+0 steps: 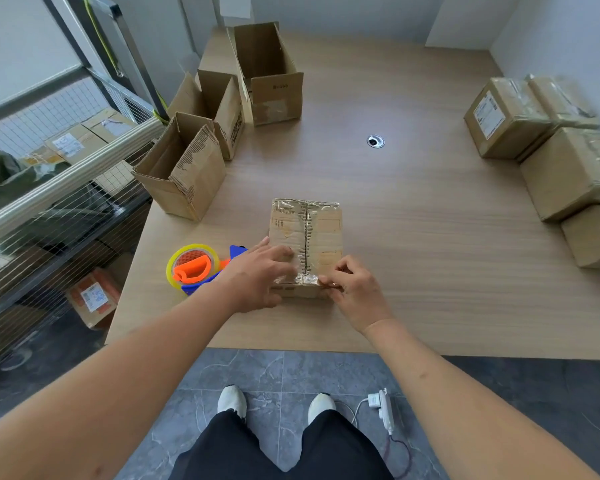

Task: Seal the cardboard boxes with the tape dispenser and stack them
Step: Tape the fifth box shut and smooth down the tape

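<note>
Pressing your left hand (257,275) flat on the box (307,237) near the counter's (430,271) front edge, you are pinching the tape end (307,279) with your right hand's (355,292) fingers; tugging it risks wrinkling or lifting the seal, and your left forearm is crowding the tape dispenser (201,268) just beside it

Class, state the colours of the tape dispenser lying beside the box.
Blue body, orange hub, yellowish tape roll; head view.

wooden table (413,258), wire cart (49,188), power strip (385,410)
</note>
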Demonstrator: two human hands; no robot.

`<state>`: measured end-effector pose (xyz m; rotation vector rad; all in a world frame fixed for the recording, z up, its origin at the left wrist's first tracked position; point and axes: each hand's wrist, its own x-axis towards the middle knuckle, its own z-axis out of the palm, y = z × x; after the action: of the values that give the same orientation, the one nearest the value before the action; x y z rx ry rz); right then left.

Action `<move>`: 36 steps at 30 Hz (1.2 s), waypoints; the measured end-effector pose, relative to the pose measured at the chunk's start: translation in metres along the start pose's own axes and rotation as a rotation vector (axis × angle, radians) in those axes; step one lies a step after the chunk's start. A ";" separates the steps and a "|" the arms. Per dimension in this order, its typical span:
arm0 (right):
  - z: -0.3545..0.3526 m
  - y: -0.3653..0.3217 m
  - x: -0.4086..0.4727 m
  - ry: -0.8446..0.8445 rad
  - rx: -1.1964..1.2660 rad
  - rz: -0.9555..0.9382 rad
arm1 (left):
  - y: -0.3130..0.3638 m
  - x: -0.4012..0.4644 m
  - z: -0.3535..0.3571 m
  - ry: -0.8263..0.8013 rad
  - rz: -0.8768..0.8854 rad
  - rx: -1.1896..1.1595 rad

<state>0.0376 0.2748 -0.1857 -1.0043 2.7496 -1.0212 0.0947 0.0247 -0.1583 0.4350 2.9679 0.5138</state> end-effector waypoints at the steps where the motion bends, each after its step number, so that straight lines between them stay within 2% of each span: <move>1: 0.000 -0.002 -0.002 -0.020 0.020 -0.008 | 0.006 0.000 0.003 0.012 0.004 -0.020; 5: -0.007 -0.004 -0.015 -0.095 0.132 -0.061 | 0.030 0.002 0.018 0.056 -0.045 -0.109; 8: -0.019 -0.001 -0.019 -0.171 0.183 -0.079 | 0.040 0.009 0.025 0.043 -0.064 -0.081; 17: -0.034 0.017 -0.005 -0.182 0.098 -0.078 | 0.047 0.022 0.032 0.057 -0.121 -0.053; 22: -0.033 0.020 0.007 -0.200 0.026 -0.176 | 0.048 0.024 0.042 0.111 -0.153 -0.015; 30: -0.036 0.032 0.014 -0.273 0.108 -0.215 | 0.049 0.025 0.045 0.151 -0.138 0.077; 36: -0.031 0.032 0.021 -0.209 0.090 -0.200 | 0.055 0.028 0.047 0.212 -0.126 0.151</move>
<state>-0.0047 0.2986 -0.1774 -1.3096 2.4538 -0.9903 0.0890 0.0971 -0.1849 0.2155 3.2251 0.3442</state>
